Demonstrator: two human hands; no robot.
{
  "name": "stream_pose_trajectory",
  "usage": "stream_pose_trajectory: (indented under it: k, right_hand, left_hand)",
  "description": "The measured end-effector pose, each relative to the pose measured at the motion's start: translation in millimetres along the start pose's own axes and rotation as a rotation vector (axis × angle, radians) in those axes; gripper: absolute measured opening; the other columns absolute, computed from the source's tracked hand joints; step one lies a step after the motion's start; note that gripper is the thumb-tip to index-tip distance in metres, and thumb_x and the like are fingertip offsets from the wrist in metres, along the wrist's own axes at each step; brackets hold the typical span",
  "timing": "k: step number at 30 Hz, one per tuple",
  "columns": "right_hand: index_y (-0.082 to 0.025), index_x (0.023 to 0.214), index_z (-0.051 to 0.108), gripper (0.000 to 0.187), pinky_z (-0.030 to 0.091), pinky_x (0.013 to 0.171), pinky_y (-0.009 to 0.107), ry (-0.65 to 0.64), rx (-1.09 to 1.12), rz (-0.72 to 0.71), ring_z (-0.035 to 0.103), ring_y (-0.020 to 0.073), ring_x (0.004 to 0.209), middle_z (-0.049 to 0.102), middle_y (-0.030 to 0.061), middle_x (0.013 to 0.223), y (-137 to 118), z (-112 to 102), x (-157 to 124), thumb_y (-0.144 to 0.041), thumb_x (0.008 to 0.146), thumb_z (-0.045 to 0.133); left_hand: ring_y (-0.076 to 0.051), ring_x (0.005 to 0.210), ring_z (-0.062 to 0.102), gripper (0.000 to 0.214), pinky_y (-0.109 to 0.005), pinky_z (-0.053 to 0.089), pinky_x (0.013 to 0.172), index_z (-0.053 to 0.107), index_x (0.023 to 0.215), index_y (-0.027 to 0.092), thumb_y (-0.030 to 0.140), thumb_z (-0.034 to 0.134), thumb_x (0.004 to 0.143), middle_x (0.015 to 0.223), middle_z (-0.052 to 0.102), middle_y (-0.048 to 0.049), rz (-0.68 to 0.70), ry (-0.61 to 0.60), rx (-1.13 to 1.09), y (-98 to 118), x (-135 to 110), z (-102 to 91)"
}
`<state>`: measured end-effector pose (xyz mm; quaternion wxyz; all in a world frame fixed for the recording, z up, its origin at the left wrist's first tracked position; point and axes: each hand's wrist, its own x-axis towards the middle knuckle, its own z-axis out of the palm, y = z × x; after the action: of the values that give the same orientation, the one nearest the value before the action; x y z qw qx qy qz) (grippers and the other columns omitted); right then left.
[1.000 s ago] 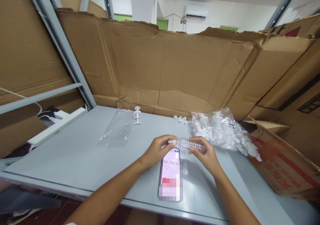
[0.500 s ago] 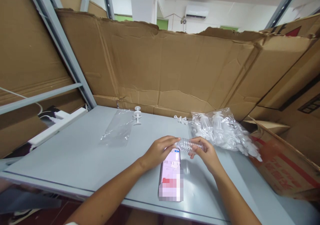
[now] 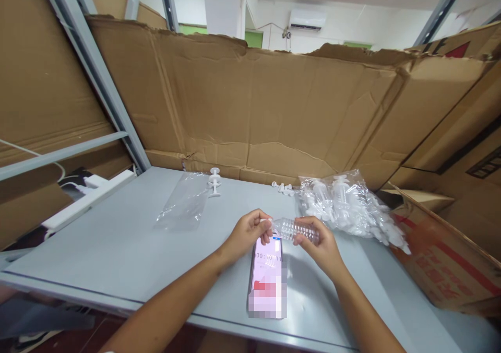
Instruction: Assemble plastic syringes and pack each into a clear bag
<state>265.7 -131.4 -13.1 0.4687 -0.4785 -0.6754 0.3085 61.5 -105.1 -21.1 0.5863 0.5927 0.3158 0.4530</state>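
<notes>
A small, clear ribbed plastic bottle (image 3: pixel 288 229) lies sideways in the air above a phone, its narrow neck to the left. My right hand (image 3: pixel 319 240) wraps round its wide body, thumb below and fingers on top. At the neck end, my left hand (image 3: pixel 252 231) is closed, thumb and fingers pinched together. A bit of white shows at those fingertips; whether it is a cap I cannot make out. Under the bottle, the phone (image 3: pixel 268 267) lies face up with a running timer, its lower part blurred out.
On the grey shelf (image 3: pixel 129 248) lie a flat clear bag (image 3: pixel 182 201), white spool-shaped parts (image 3: pixel 214 181) and several small white pieces (image 3: pixel 282 188). A clear bag of ribbed bottles with white parts (image 3: pixel 348 207) sits at right. Cardboard (image 3: pixel 250 102) walls the back; a power strip (image 3: pixel 90 199) is left.
My left fingers have gone from lying stretched over the bottle's neck to a curled pinch at its end. The bottle has shifted slightly left, still in my right hand.
</notes>
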Motion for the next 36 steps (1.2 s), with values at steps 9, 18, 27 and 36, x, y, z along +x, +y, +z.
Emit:
stream_pose_trajectory:
  k: [9, 18, 27, 36]
  right_hand:
    - [-0.022, 0.095, 0.056, 0.027, 0.05, 0.075, 0.034, -0.006, -0.112, -0.086, 0.06, 0.0237, 0.09, 0.062, 0.0065, 0.095, -0.1, -2.8, -0.5, -0.032, 0.072, 0.065]
    - [-0.019, 0.086, 0.057, 0.023, 0.05, 0.05, 0.03, -0.072, 0.251, 0.163, 0.057, 0.0133, 0.052, 0.059, 0.0014, 0.076, -4.4, -1.8, 1.6, -0.037, 0.073, 0.063]
    - [-0.018, 0.086, 0.055, 0.024, 0.05, 0.054, 0.031, -0.032, 0.176, 0.142, 0.059, 0.0145, 0.053, 0.061, 0.0022, 0.074, -7.2, 0.4, 1.3, -0.039, 0.076, 0.06]
    - [-0.02, 0.092, 0.055, 0.025, 0.051, 0.065, 0.033, 0.008, -0.097, -0.065, 0.062, 0.0199, 0.074, 0.062, 0.0064, 0.088, -1.3, 2.3, -3.1, -0.034, 0.072, 0.064]
  left_hand:
    - [-0.011, 0.059, 0.056, 0.018, -0.024, 0.043, 0.06, 0.051, 0.078, 0.015, 0.031, 0.06, 0.076, 0.063, 0.06, -0.0011, 0.005, -0.026, -0.015, 2.7, -1.4, -1.8]
    - [-0.016, 0.078, 0.058, 0.014, -0.027, 0.045, 0.071, 0.058, 0.086, 0.016, 0.028, 0.057, 0.078, 0.086, 0.064, -0.0051, 0.233, -0.014, 0.392, 1.0, -7.2, -4.9]
    - [-0.013, 0.07, 0.058, 0.022, -0.026, 0.045, 0.065, 0.049, 0.093, 0.018, 0.036, 0.052, 0.081, 0.08, 0.06, -0.0037, 0.13, 0.023, 0.17, -4.0, -4.2, 2.4]
    - [-0.007, 0.053, 0.044, 0.025, -0.019, 0.033, 0.053, 0.037, 0.078, 0.019, 0.041, 0.051, 0.081, 0.063, 0.052, 0.0033, -0.089, -0.078, -0.052, -4.7, -1.9, 1.5]
